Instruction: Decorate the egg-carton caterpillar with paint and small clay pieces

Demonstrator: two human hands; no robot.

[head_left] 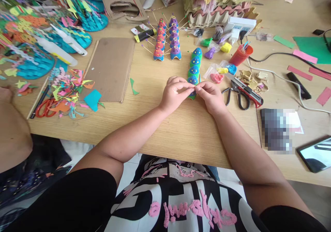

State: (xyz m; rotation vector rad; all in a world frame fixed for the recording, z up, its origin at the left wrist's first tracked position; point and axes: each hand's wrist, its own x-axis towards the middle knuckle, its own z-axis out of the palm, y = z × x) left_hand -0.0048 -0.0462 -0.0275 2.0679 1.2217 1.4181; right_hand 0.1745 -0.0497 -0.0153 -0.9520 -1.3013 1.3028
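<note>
My left hand [176, 91] and my right hand [210, 94] meet at the fingertips over the near end of a blue and green bumpy strip [194, 70]. Both hands are pinched closed; whatever lies between the fingertips is too small to make out. Small faces mark the strip's blue humps. Beyond it to the left stand a red and blue strip [160, 40] and a purple and blue strip [174, 39], with thin sticks poking out of their sides.
Black-handled pliers [243, 101] and a red cutter [249, 93] lie right of my right hand. Bagged clay [216, 77] and an orange cup [240, 54] sit behind. Left are cardboard [110, 68], paper scraps [68, 90] and red scissors [46, 108]. Another person's arm [14, 132] is at far left.
</note>
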